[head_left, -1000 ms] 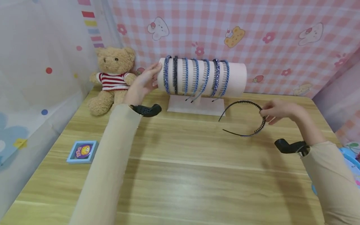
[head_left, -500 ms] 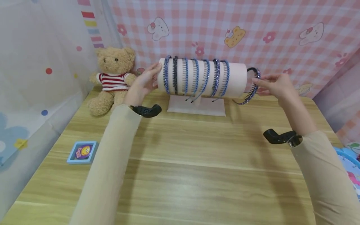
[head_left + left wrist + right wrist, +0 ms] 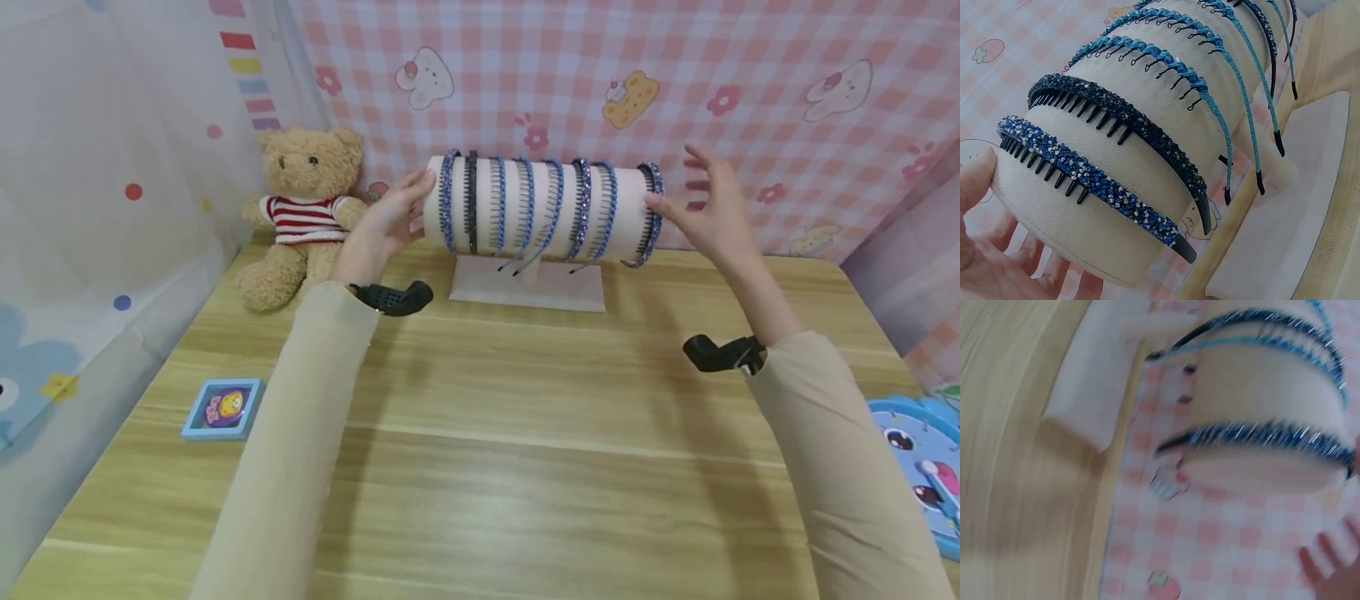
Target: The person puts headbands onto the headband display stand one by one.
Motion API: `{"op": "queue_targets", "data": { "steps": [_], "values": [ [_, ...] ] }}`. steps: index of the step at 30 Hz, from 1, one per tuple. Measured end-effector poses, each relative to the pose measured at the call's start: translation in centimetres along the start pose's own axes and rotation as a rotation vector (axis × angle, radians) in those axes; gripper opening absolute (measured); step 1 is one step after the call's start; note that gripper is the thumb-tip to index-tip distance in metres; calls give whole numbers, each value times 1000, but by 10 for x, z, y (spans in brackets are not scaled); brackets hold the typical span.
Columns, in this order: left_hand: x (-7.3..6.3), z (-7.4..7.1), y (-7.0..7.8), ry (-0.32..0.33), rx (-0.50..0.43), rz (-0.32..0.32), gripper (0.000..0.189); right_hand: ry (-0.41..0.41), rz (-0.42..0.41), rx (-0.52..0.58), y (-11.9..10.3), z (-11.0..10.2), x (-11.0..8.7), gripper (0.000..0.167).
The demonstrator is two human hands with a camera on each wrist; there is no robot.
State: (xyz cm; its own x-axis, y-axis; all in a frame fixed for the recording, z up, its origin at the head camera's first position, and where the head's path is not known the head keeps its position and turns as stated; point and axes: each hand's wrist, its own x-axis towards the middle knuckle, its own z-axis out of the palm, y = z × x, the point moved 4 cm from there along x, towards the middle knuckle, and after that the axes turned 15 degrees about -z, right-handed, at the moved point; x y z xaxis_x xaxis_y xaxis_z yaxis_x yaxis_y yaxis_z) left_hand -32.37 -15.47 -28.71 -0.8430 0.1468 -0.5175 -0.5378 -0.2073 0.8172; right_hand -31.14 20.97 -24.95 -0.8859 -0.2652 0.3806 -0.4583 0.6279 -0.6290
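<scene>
A white padded cylinder on a flat-based headband stand [image 3: 528, 283] carries several toothed headbands in blue, black and purple-blue. My left hand [image 3: 386, 218] grips the cylinder's left end, thumb at the rim and fingers at the end face. Nearest to it is a blue glitter headband [image 3: 1085, 165], with a black glitter headband [image 3: 1116, 115] beside it. At the cylinder's right end sits a dark blue glitter headband [image 3: 654, 215]. My right hand [image 3: 712, 204] is beside that end with fingers spread, the thumb tip at the headband; whether it touches is unclear.
A teddy bear [image 3: 303, 217] in a striped shirt sits left of the stand. A small blue frame [image 3: 222, 409] lies on the wooden table [image 3: 480, 467] at left. At the right edge is a blue cartoon-faced object [image 3: 918, 467]. A pink checked cloth [image 3: 570, 75] hangs behind.
My right hand has brought the glitter headband from the right, slid it onto the cylinder's right end and let go, fingers now spread. The left hand has stayed at the left end.
</scene>
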Motion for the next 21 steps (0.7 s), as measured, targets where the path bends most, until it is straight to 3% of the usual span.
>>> {"op": "queue_targets", "data": {
  "steps": [4,6,10,16,21],
  "values": [
    [-1,-1,1,11,4,3,58,-193,-146,-13,2,4,1,66],
    [-3,-1,1,7,3,-5,59,-259,-184,-27,3,5,0,74],
    [-6,-1,1,-7,-2,-8,59,-319,-278,-70,0,5,2,96],
    [-7,0,4,-20,1,15,60,-362,-400,-50,-13,5,14,95],
    [-5,0,5,-15,13,20,58,-408,-405,-55,-18,4,17,96]
  ]
}}
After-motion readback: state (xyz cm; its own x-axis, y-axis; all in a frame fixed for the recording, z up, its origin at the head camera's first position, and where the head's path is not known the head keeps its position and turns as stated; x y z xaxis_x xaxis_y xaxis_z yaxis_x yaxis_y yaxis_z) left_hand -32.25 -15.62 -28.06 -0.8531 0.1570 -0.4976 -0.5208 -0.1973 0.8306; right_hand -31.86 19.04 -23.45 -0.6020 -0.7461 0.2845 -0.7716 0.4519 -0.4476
